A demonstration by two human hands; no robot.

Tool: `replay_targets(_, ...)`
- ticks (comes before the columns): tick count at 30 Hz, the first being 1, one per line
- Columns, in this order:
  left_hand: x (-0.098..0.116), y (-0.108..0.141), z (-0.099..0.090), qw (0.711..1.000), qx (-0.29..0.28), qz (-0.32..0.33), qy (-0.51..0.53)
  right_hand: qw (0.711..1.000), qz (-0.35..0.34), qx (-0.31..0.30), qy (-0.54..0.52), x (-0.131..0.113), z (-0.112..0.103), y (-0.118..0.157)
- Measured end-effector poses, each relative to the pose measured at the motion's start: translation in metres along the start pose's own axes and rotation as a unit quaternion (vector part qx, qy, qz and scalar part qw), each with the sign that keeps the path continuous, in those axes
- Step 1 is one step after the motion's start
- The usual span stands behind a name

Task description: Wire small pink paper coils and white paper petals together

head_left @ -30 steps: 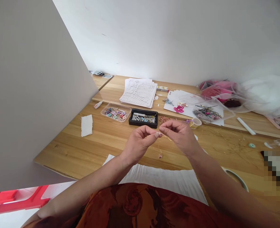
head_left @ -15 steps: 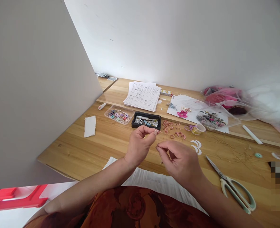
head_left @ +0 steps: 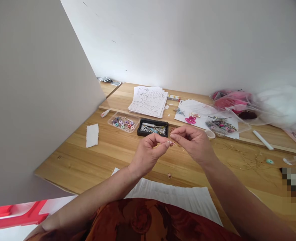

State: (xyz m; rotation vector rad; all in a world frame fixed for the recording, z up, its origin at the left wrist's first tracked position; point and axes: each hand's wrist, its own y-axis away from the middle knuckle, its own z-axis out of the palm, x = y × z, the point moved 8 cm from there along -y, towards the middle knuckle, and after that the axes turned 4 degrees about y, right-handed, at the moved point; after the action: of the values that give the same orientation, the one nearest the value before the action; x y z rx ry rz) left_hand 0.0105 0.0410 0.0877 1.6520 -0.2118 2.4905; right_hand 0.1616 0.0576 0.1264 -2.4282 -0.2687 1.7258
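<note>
Thumb and fingers of the left hand (head_left: 146,154) are clamped on a tiny white-and-pink piece (head_left: 171,143), which juts out past their tips toward the right hand (head_left: 194,144). The right thumb and forefinger are pressed together just above and beside that piece; anything between them is too fine to make out. Both hands are raised over the pale wood-grain table (head_left: 107,157), close to each other.

Just behind the left hand sits a rectangular black tray (head_left: 144,134) of silver beads with a slim white tube (head_left: 148,125) lying on them. Left of it is a shallow clear plastic box (head_left: 120,130) of coloured rings and beads. A round translucent cup (head_left: 210,134) is partly hidden behind the right hand. On the raised strip at the back lie a stack of white cut-out sheets (head_left: 148,102) and, farther right, a magenta flower-shaped piece (head_left: 190,119) on white paper. A small pinkish-brown piece (head_left: 169,175) rests below the hands, near a creased white cloth (head_left: 173,192) in front of the person. A rectangular white tissue (head_left: 92,135) lies well apart to the left.
</note>
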Motion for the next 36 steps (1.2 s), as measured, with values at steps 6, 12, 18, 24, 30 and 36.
replay_targets(6, 0.002, -0.013, -0.008, 0.998, 0.057, 0.027, 0.023, 0.962, 0.166, -0.030, -0.215, 0.047, 0.033, 0.020)
replay_targets(12, -0.002, -0.023, -0.014, 0.993, 0.117, 0.019, 0.014, 0.997, 0.063, 0.006, -0.051, 0.023, 0.032, 0.038)
replay_targets(18, 0.003, -0.023, -0.014, 0.991, 0.094, 0.042, -0.081, 0.955, -0.191, 0.043, 0.224, -0.047, 0.015, 0.042)
replay_targets(24, 0.007, -0.017, -0.003, 0.997, 0.030, 0.024, -0.073, 0.950, -0.202, 0.077, 0.226, -0.067, -0.015, 0.013)
replay_targets(30, 0.006, -0.016, 0.003, 0.999, -0.007, 0.007, -0.042, 0.998, -0.042, 0.008, 0.050, -0.013, -0.012, -0.018)
replay_targets(36, 0.006, -0.019, -0.002, 0.999, 0.027, 0.034, 0.012, 0.973, 0.132, -0.028, -0.186, 0.040, 0.018, 0.000)
